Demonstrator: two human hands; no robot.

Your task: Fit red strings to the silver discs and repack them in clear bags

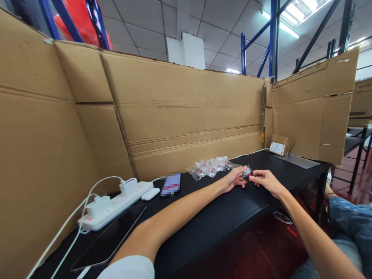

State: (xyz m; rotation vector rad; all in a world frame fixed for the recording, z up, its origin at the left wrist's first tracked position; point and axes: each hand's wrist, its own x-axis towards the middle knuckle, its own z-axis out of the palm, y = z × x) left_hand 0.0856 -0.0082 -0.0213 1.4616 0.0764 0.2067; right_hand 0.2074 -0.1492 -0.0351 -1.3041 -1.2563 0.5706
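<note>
Between my two hands, above the black table (221, 217), is a small dark round object with a red spot (247, 173); its kind is too small to make out. My left hand (235, 179) grips it from the left, fingers curled around its edge. On the other side my right hand (266, 181) pinches it near the red spot with thumb and fingertips. Just beyond my left hand lie several clear plastic bags (210, 167) with small pieces inside, some of them red.
Cardboard panels (186, 112) wall the table at the back and sides. To the left lie a power strip (116, 205) with plugged-in chargers, a tablet (112, 236), a white case (150, 193) and a phone (171, 184). A small cardboard box (280, 146) stands at the far right. Someone's legs (348, 217) show at right.
</note>
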